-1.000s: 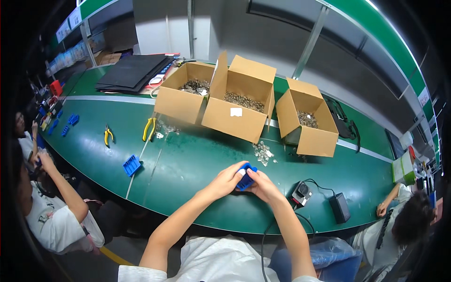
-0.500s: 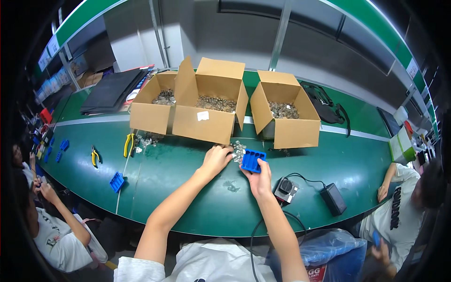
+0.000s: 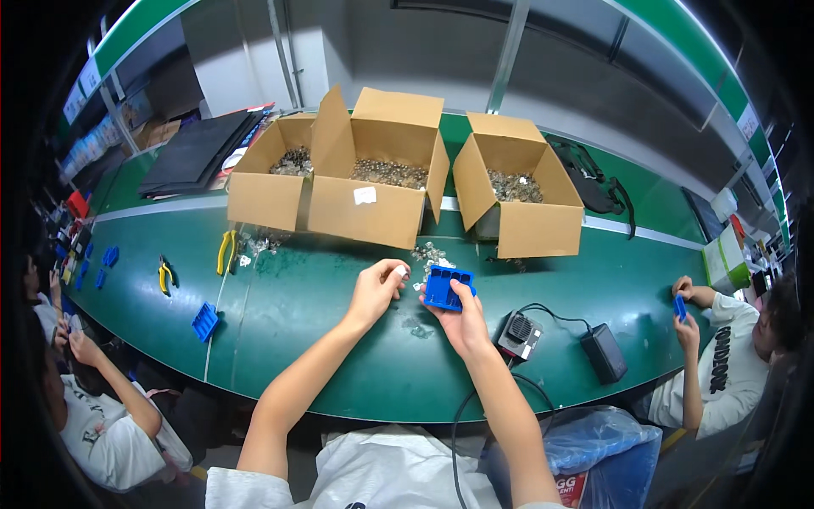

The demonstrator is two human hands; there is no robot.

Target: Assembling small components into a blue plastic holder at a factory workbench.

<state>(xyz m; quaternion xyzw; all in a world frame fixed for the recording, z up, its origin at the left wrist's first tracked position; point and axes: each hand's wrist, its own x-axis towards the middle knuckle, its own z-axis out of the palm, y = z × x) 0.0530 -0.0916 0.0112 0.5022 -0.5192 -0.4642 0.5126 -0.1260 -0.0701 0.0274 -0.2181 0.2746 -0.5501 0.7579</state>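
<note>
My right hand [image 3: 464, 323] grips a small blue plastic case [image 3: 441, 297] with several slots, its thumb pressed over the front edge. Just left of it, my left hand [image 3: 375, 290] is closed in a pinch above the green table. Something whitish shows at its fingertips, too small to make out. A pile of small shiny metal parts [image 3: 431, 254] lies on the table beyond the blue case. Farther left, another blue slotted case [image 3: 205, 322] rests on the tabletop, apart from both hands.
Three open cardboard boxes [image 3: 363, 219] holding small metal parts line the back. Yellow-handled pliers [image 3: 165, 276] and a second yellow tool [image 3: 226, 253] lie left. A black-and-grey device [image 3: 519, 334] and a black power adapter [image 3: 604, 354] sit right. Co-workers sit at both sides, one holding a blue piece [image 3: 679, 307].
My left hand has drawn back from the parts pile, slightly left and nearer. My right hand has shifted the blue case a little left. The right-hand co-worker has raised a blue piece.
</note>
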